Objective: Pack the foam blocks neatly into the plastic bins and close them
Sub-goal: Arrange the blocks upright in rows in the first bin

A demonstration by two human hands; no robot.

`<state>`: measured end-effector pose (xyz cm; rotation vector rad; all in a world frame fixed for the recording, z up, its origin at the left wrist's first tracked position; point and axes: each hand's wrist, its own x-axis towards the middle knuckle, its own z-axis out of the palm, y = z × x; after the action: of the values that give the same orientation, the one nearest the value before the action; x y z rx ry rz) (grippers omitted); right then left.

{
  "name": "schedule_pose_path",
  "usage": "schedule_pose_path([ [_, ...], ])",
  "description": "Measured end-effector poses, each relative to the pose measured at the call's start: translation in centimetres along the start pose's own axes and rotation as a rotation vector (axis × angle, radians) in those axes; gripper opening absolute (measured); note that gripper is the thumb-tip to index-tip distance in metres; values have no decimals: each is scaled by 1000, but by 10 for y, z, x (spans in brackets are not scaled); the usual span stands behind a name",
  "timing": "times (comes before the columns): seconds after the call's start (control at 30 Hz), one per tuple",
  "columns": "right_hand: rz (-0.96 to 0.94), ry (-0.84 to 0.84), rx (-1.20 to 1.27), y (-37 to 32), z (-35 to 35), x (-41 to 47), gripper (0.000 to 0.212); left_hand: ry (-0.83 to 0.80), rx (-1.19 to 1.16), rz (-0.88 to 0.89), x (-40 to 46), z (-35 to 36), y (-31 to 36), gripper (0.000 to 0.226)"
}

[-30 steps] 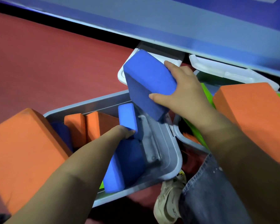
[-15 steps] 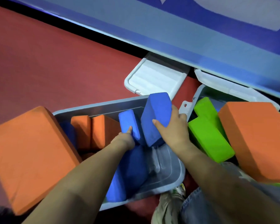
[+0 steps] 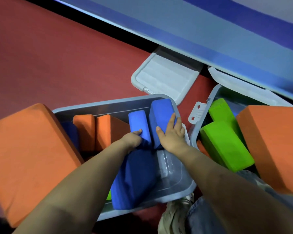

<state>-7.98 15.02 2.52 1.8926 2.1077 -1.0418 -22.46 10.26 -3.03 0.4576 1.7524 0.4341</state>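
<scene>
foam blocks in blue, orange and green, spread over two grey plastic bins on red floor (image 3: 57, 61). left bin (image 3: 98, 105) open, holding a row of upright blocks along far wall: dark blue block (image 3: 71, 134) half hidden at left end, then two orange blocks (image 3: 84, 130) (image 3: 108, 130), then smaller blue block (image 3: 139, 125), then larger blue block (image 3: 161, 119) in far right corner, touching bin rim. left hand (image 3: 134, 141) wrapped around near end of smaller blue block, thumb on top face, other fingers hidden below. right hand (image 3: 172, 137) laid on larger blue block, fingers spread and nearly straight over its top and right side, thumb on left face. big blue block (image 3: 134, 179) lying flat in near part of same bin, under left forearm; small green corner (image 3: 109, 195) visible beside it. large orange block (image 3: 27, 157) leaning over left end of bin. right bin (image 3: 194, 137) just beside, with white latch (image 3: 197, 112) on its rim, holding two green blocks (image 3: 225, 146) (image 3: 221, 110) and large orange block (image 3: 271, 146) on top, tilted. one white lid (image 3: 164, 78) flat on floor behind left bin, second lid (image 3: 240, 86) behind right bin, partly under blue padded edge (image 3: 210, 31). jeans (image 3: 201, 215) and light shoe (image 3: 174, 217) at bottom.
</scene>
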Motion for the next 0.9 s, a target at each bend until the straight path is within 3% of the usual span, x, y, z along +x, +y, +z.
schedule_pose_path([
  [0.17,-10,-124,-10,2,4,-4,79,41,-130,23,-9,-3,3,61],
  [0.3,-17,-166,-50,-1,20,-6,82,230,-276,-2,-14,-15,3,66],
  [0.47,40,-156,-66,-11,7,21,81,343,360,40,-65,-12,-23,66],
  [0.67,64,-151,-164,-7,-16,0,79,346,69,22,-115,3,-60,114],
  [0.73,60,-132,-189,-11,-23,-19,79,334,162,50,-127,10,-71,119],
  [0.9,-136,-281,-221,-23,-62,-84,68,361,256,151,-142,11,-65,111],
])
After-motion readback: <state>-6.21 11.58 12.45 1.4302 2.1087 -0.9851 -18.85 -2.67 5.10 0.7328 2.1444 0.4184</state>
